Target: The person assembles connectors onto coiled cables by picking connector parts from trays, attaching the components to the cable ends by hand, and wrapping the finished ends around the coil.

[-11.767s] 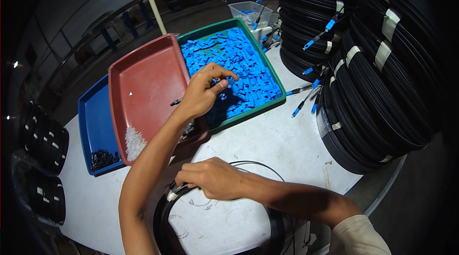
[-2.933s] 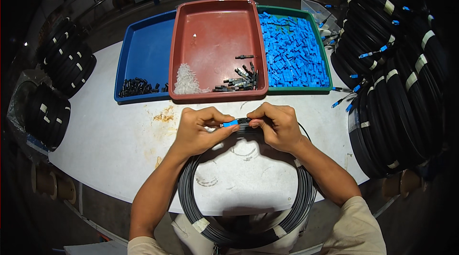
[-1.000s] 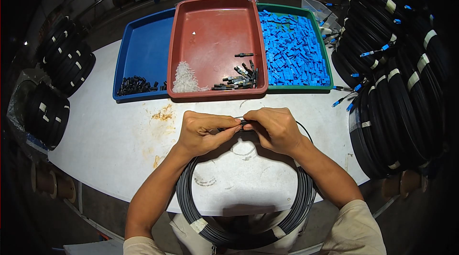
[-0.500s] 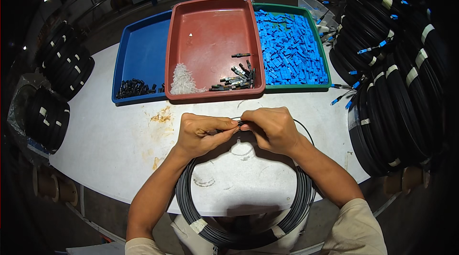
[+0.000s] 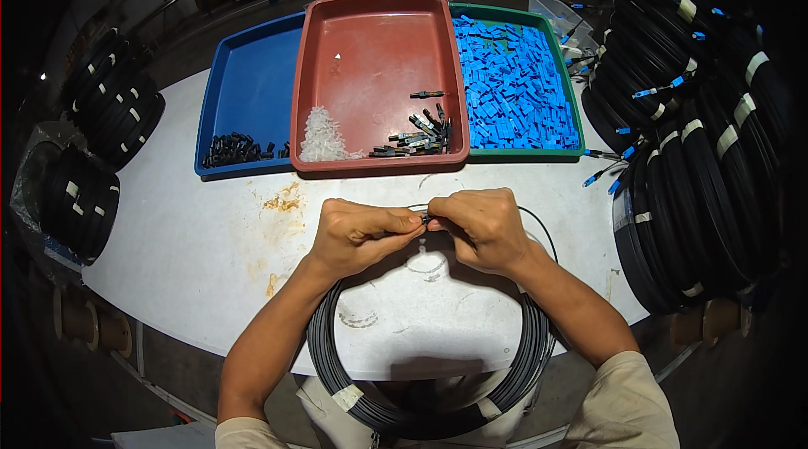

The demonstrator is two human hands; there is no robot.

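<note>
Above the white table my left hand [image 5: 360,232] and my right hand [image 5: 486,228] meet fingertip to fingertip. Both pinch a small black connector piece [image 5: 426,219], mostly covered by the fingers. A thin black cable [image 5: 543,228] loops out behind my right hand and runs down toward a coil of black cable [image 5: 326,348]. The coil, bound with pale tape, lies below my forearms, partly on the table's near edge and partly over my lap.
A red tray [image 5: 370,53] holds clear small sleeves [image 5: 324,139] and black connector parts [image 5: 425,138]. Beside it stand a blue tray [image 5: 252,79] with black pieces and a green tray [image 5: 577,125] of blue connector housings. Cable coils are stacked right [image 5: 699,213] and left [image 5: 80,196].
The fingertips have shifted very slightly around the small black piece. Both hands keep their pinch, and the view has tilted a little.
</note>
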